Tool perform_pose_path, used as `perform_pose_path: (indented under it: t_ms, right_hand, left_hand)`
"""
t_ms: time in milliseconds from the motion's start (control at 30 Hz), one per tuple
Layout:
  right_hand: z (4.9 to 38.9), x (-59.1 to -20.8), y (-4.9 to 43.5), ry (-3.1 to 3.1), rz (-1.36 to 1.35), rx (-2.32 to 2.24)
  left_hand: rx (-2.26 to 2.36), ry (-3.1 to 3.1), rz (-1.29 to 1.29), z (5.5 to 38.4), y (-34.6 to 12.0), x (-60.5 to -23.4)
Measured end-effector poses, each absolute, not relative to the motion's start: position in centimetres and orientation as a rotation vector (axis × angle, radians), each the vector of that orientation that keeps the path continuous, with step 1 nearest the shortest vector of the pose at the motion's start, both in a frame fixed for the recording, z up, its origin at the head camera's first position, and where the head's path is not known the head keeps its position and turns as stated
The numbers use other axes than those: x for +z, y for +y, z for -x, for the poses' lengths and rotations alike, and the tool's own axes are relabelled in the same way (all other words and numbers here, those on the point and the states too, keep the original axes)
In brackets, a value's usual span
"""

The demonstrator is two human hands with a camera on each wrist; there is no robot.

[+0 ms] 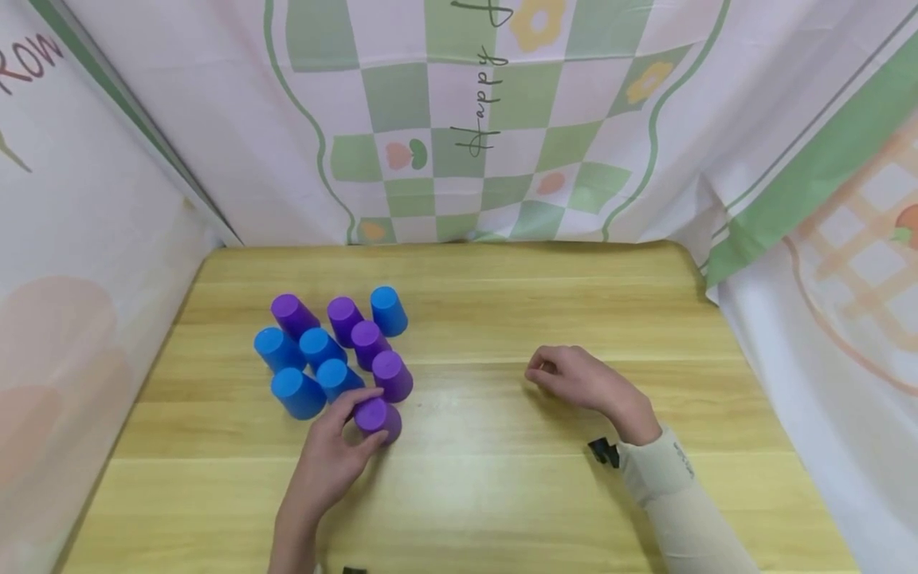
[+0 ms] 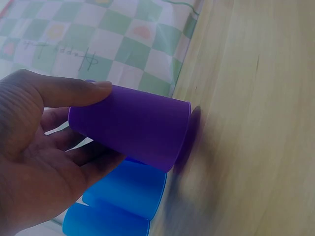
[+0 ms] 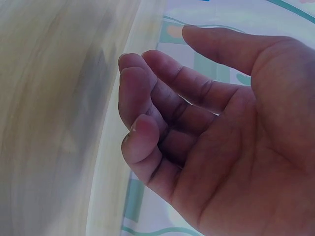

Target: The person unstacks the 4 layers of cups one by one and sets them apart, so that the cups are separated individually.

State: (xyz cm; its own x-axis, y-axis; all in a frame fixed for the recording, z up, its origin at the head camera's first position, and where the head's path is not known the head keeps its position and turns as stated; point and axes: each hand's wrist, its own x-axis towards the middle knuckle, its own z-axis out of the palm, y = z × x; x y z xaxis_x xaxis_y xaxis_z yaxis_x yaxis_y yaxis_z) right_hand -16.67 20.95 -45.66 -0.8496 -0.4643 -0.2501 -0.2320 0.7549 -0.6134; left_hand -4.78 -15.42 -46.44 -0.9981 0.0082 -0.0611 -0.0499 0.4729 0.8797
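Observation:
A purple cup [image 1: 380, 418], turned upside down, is gripped by my left hand [image 1: 326, 458] at the near end of a cluster of cups. In the left wrist view, thumb and fingers lie on opposite sides of this purple cup [image 2: 130, 123]; its rim is close to the tabletop, and whether it touches is hard to tell. Just beyond it stands another purple cup [image 1: 393, 377], with a blue cup [image 1: 339, 378] to its left. On the right, my right hand [image 1: 584, 379] is held over the table with loosely bent fingers, and its palm [image 3: 226, 147] holds nothing.
More upside-down cups stand on the left of the wooden table [image 1: 473, 494], among them a far blue cup [image 1: 390, 311], a far purple cup [image 1: 294, 316] and a near blue cup [image 1: 297, 393]. A patterned curtain [image 1: 473, 159] hangs along the back edge, with cloth at both sides.

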Motion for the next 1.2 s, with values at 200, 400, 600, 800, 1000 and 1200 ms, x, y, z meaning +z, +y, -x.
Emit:
perform_pose_path:
  t_ms: [200, 400, 600, 800, 1000, 1200]
  right_hand:
    - [16.5, -45.7, 21.0, 2.562, 0.524, -0.833]
    - [16.3, -45.6, 21.0, 2.550, 0.514, -0.841]
    - [16.3, -45.5, 20.9, 2.542, 0.499, -0.849]
    - [16.3, -45.5, 20.9, 2.531, 0.495, -0.860]
    - [16.3, -45.5, 21.0, 2.525, 0.487, -0.861]
    - [16.1, -45.6, 21.2, 2.541, 0.483, -0.838]
  left_hand:
    - [1.581, 2.611, 0.074, 4.6, -15.6, -46.4]
    - [1.585, 2.611, 0.065, 4.6, -15.7, -46.0]
    - [1.609, 2.653, -0.002, 4.7, -15.9, -45.4]
    - [1.624, 2.649, -0.031, 4.9, -16.1, -44.9]
    - [1.600, 2.690, -0.088, 5.4, -16.1, -44.4]
    - [1.539, 2.753, -0.130, 5.8, -16.1, -43.7]
